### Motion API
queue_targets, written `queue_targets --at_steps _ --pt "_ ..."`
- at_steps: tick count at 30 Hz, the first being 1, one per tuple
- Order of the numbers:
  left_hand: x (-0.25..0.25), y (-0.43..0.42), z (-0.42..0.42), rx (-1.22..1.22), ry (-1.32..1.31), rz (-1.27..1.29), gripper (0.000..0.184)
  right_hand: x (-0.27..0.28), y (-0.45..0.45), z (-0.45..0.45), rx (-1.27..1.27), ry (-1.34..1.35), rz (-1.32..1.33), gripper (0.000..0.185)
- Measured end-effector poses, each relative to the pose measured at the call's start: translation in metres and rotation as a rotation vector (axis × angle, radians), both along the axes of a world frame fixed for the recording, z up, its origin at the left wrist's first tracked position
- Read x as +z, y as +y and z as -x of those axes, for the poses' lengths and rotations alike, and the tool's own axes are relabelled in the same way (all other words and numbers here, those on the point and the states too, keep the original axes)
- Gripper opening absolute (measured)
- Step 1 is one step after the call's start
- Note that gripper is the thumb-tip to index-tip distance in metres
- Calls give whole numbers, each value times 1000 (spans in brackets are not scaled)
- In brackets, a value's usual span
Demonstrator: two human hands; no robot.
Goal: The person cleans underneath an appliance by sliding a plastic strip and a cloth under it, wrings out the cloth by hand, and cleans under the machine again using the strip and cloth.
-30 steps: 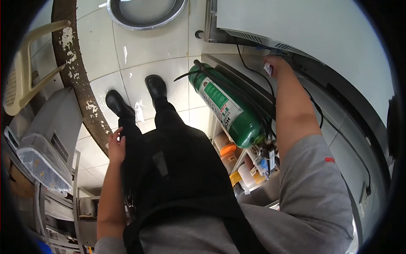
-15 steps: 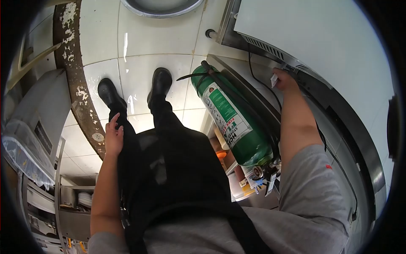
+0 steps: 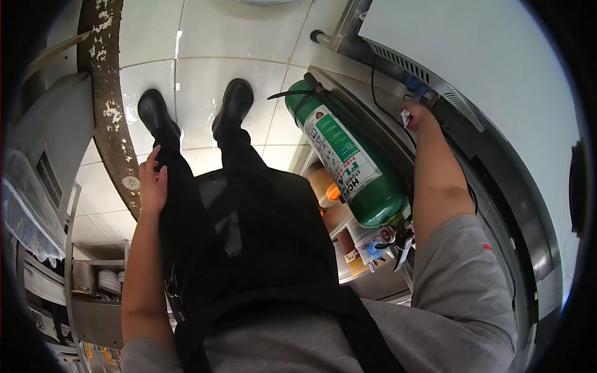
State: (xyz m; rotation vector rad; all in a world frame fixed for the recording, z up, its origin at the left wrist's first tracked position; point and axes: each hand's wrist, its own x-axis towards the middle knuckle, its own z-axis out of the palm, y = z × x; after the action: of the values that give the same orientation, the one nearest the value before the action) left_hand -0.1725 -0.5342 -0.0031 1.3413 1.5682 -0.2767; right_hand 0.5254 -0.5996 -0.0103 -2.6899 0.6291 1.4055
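My left hand (image 3: 153, 183) hangs beside my left leg with its fingers loosely apart and nothing in them. On the other side, my right arm reaches out past the green fire extinguisher (image 3: 346, 152). My right hand (image 3: 420, 116) is closed around a small white piece (image 3: 405, 117), perhaps folded paper or cloth; most of it is hidden by the fingers. Just beyond that hand, under the edge of the white-topped unit (image 3: 472, 43), is a blue part (image 3: 415, 86). A black cable (image 3: 382, 105) runs down near the fingers.
Below the extinguisher, a shelf holds containers, one with an orange part (image 3: 334, 191). To the left stand a grey bin (image 3: 53, 143) and a metal rack (image 3: 93, 320) with stacked bowls. A worn brown strip (image 3: 112, 112) crosses the tiled floor (image 3: 205, 37). A metal basin's rim shows at the top.
The view has shifted, and the basin has mostly left the top edge. My right hand still grips the white piece, and a blue part now shows beyond it. My left hand stays free.
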Motion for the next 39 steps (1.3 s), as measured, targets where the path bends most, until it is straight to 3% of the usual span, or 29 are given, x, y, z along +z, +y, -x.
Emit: queue_targets --at_steps 3,5,8,9,12,13,16,18,20,22,24,27,29,30,31,32,33,34,35,39 --pt "0 -7 7 0 1 9 54 9 22 18 78 45 71 13" --pt "2 -4 6 -1 -5 -11 54 16 37 40 281 -95 221 11" --pt "13 8 -4 15 -35 -22 53 21 68 68 347 -112 96 10" --pt "16 12 -7 41 -62 -27 53 7 70 59 -4 -77 29 12" --pt "17 26 -5 76 -105 -27 52 -10 67 44 -102 -40 -63 13" --pt "17 29 -3 78 -130 -52 52 -35 49 15 144 137 -24 12" --pt "22 33 4 55 -161 -68 53 -12 70 98 84 -18 -170 15" --pt "29 50 1 31 -171 -80 53 -16 69 124 257 -6 -85 20" --pt "50 84 -3 -285 -20 -432 55 -9 80 167 166 -134 -134 27" --pt "64 132 9 -334 29 -737 58 5 97 205 18 -242 -340 41" --pt "118 212 12 -407 149 -1039 49 -17 93 205 -157 -174 -553 66" --pt "165 315 69 -449 399 -1530 42 8 111 257 -459 -397 -656 73" --pt "185 360 111 -467 926 -1570 42 -30 92 268 -527 -561 -603 74" --pt "184 385 132 -423 848 -1594 45 -40 84 271 -563 -573 -623 74" --pt "176 399 154 -365 909 -1416 45 -48 73 275 -459 -533 -586 72" --pt "165 411 172 -372 895 -1444 45 -50 68 281 -352 -490 -545 70" --pt "150 425 191 -294 568 -1251 45 -38 72 289 -376 -498 -554 70" --pt "140 433 200 -224 255 -1036 46 -19 79 296 -191 -494 -482 76" --pt "134 435 198 -243 240 -1048 46 -7 83 303 -9 -487 -404 82" --pt "127 458 149 -393 234 -1232 46 11 76 315 -136 -518 -417 75"
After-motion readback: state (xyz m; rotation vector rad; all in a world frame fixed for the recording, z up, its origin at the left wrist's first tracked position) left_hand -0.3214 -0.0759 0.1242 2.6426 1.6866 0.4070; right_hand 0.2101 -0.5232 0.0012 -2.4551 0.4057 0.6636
